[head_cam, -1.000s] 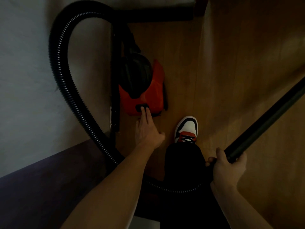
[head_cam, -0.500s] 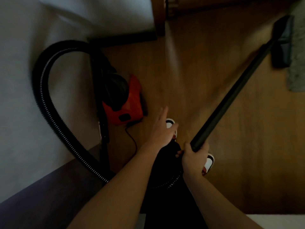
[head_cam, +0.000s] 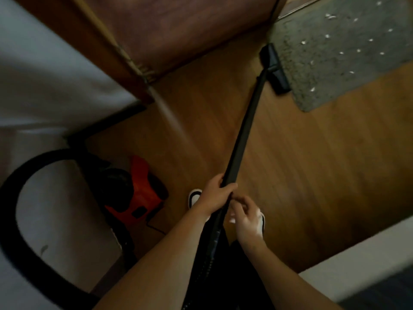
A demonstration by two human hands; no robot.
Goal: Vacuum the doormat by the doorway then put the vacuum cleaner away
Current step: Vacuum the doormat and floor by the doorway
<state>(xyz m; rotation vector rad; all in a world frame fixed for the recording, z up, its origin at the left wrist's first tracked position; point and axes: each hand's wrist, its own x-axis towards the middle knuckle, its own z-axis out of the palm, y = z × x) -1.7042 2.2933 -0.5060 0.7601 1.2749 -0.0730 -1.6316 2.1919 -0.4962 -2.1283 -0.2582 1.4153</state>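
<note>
The doormat (head_cam: 342, 52) lies at the far right by the doorway, grey and flecked with pale crumbs, and the floor head (head_cam: 274, 69) of my vacuum now sits at its near edge, touching or just over the fringe; a moment ago the head was out on bare floor and my view was turned down on the canister. My left hand (head_cam: 215, 194) has come off the canister's switch and its fingers are now clenched round the black wand (head_cam: 244, 126), above my right hand (head_cam: 247, 220), which sits just beside the wand lower down; blur keeps me from telling whether those fingers are closed on it or loosened. I judge the machine is switched on and the first pass over the mat is about to begin, so nothing has been cleaned yet. The orange canister (head_cam: 143, 198) rests by the white wall at the left, well apart from the mat, with its ribbed hose (head_cam: 15, 198) looping wide and its cord (head_cam: 154, 227) trailing on the wooden floor (head_cam: 324, 175) near my shoe (head_cam: 194, 196). The brown door (head_cam: 178, 30) stands close to the mat's left corner and may hem in the head's sweep; hose and cord could snag my feet.
</note>
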